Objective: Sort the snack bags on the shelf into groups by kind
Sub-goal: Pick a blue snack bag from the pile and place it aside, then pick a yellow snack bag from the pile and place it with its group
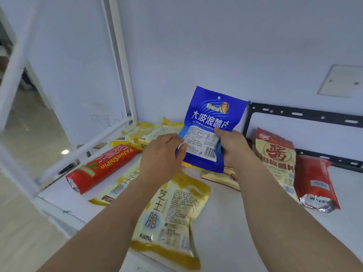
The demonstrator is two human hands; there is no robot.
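White wall behind, white shelf (245, 228) under my arms, bags scattered all over it. I've got the blue bag (213, 122) up off the shelf, standing upright with its long axis vertical and its back label facing me. My right hand (232, 147) pinches its lower right edge, thumb on the label; my left hand (164, 156) grips the lower left corner, fingers curled onto the foil. So both grips sit at the bottom and the bag rises straight above them, leaning toward the wall. It's the only blue one I can see, so I reckon it needs its own spot. Yellow bags lie left and near: one big yellow bag (172, 218) under my left forearm, another (117, 188) beside it, two more (149, 132) back by the white frame. A red bag (102, 166) lies slanted on the left; a cream bag (277, 160) and a second red bag (314, 183) sit on the right, near my right hand. Bare shelf shows in front on the right, so the right hand looks best placed to carry it there.
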